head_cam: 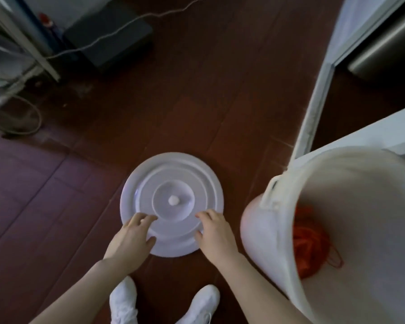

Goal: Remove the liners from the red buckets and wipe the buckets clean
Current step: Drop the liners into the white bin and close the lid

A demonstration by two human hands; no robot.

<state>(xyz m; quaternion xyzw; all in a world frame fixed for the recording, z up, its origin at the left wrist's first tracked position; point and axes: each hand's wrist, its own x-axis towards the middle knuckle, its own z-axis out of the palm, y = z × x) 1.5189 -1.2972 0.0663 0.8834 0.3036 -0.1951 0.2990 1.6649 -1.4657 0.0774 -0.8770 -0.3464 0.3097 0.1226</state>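
A round white lid [172, 181] with a small centre knob lies flat on the dark red floor. My left hand [132, 237] rests on its near left edge, fingers loosely bent on top and thumb at the rim. My right hand [214, 232] rests on its near right edge the same way. To the right stands a tall white bucket [276, 232], open at the top. Orange-red material [309, 244] lies bunched inside it. No red bucket shows in this view.
My two white shoes [124, 302] stand just behind the lid. A dark box [108, 33] and a pale cable [117, 33] sit at the back left beside a metal frame [28, 50]. A white door frame [313, 108] and steel appliance [384, 40] are on the right.
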